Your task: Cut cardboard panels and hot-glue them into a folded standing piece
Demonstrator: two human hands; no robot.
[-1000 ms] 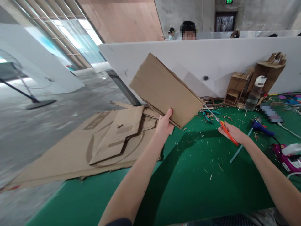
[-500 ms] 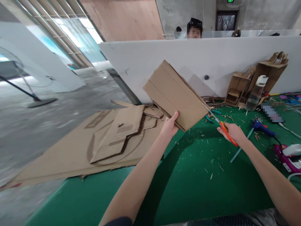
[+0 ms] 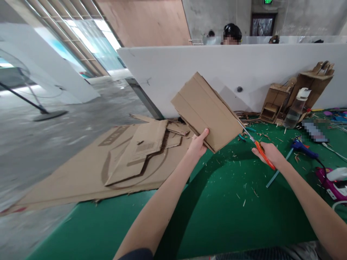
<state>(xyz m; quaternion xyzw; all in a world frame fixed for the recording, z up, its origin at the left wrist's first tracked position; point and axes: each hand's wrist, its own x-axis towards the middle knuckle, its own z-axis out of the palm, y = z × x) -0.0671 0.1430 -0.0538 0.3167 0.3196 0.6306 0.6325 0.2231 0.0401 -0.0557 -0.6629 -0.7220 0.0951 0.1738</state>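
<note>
A folded piece of cardboard (image 3: 207,110) is held tilted above the table. My left hand (image 3: 198,143) grips its lower left edge, thumb on the front face and fingers hidden behind. In my right hand (image 3: 267,153) are scissors (image 3: 264,154) with orange-red handles, the fingers closed round them. Their metal blades lie along the cardboard's right edge, near its right corner; whether the blades are apart cannot be made out. Below and left, large flat cardboard sheets (image 3: 81,162) are spread over the table's left side.
On the green table (image 3: 230,216) lie small cardboard scraps, a blue glue gun (image 3: 305,148), a phone (image 3: 314,131) and a magenta power strip (image 3: 329,184). A water bottle (image 3: 296,108) stands before a cardboard model (image 3: 311,85). Behind runs a white partition (image 3: 162,68); a person's head shows beyond it.
The cardboard and my left hand have shifted slightly right and down in view. The scissors stay at the cardboard's right edge. The person behind the partition has lowered their head.
</note>
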